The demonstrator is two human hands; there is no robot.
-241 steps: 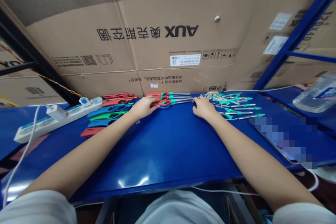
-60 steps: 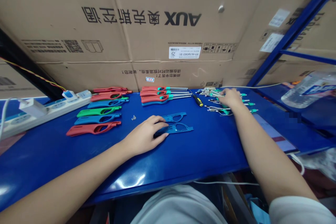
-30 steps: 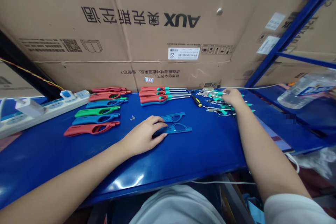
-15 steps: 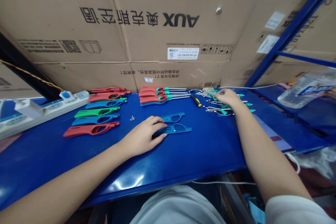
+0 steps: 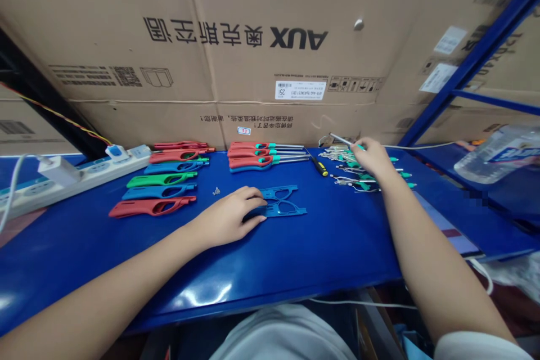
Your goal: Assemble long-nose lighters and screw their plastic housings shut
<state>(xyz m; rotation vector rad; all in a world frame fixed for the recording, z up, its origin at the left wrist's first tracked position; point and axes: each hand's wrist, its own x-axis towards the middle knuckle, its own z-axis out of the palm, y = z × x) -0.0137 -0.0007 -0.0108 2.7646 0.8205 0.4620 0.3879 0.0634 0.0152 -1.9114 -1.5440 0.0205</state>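
Observation:
My left hand [image 5: 234, 215] is on the table, its fingers and thumb closed around the handle end of a blue lighter casing half [image 5: 287, 210]. A second blue casing half [image 5: 283, 191] lies just behind it, its handle end hidden under my fingers. My right hand [image 5: 374, 157] pinches a lighter's metal tube [image 5: 340, 139], raised at an angle above a pile of lighter inner assemblies [image 5: 358, 183] with green parts and thin wires. Small screws [image 5: 216, 191] lie behind my left hand. A black and yellow screwdriver [image 5: 319, 166] rests left of the pile.
Red, blue and green lighter casings [image 5: 160, 180] form a row at left, beside a white power strip [image 5: 90, 171]. Several lighters with metal tubes [image 5: 251, 157] are stacked at the back, before a cardboard wall [image 5: 236, 79]. A plastic bottle [image 5: 493, 154] is at right.
My right hand has lifted a metal tube slightly up from the pile, its end now pointing up to the left. My left hand stays on the blue casing halves. The view has shifted slightly.

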